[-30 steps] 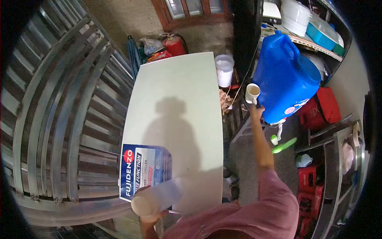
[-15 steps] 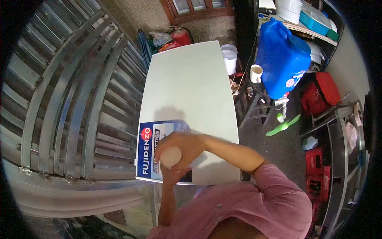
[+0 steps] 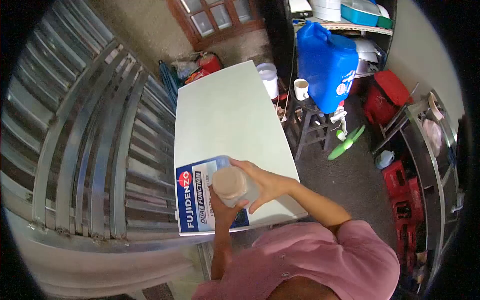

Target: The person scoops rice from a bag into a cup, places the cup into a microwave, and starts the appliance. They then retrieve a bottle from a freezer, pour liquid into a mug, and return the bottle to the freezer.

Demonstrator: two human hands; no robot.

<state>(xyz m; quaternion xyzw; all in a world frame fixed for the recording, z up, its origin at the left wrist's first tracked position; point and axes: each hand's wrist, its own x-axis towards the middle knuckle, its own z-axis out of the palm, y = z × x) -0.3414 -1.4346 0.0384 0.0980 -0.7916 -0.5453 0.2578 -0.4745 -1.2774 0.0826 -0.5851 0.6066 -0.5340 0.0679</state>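
Note:
A translucent plastic jar with a wide beige lid [image 3: 230,182] is held upright over the front end of a white freezer top [image 3: 225,115]. My left hand [image 3: 226,212] is closed round the jar's near left side, its thumb across the front. On the right side, my right hand [image 3: 267,184] spans the jar with fingers and thumb well apart, touching its body below the lid. The jar's contents cannot be made out. Beneath my hands lies a blue and white Fujidenzo label [image 3: 187,200] on the freezer top.
Slatted metal shutters [image 3: 95,145] run along the left. A blue jerrycan [image 3: 325,70] and a white mug [image 3: 301,90] stand on a dark stool to the right. Beyond are a green fan blade [image 3: 347,144], red crates [image 3: 400,200] and a metal rack [image 3: 425,165].
My right hand has moved off the lid to the jar's right side, and its fingers have spread. The lid now shows fully. The jar has shifted slightly right and up in view; the camera has turned.

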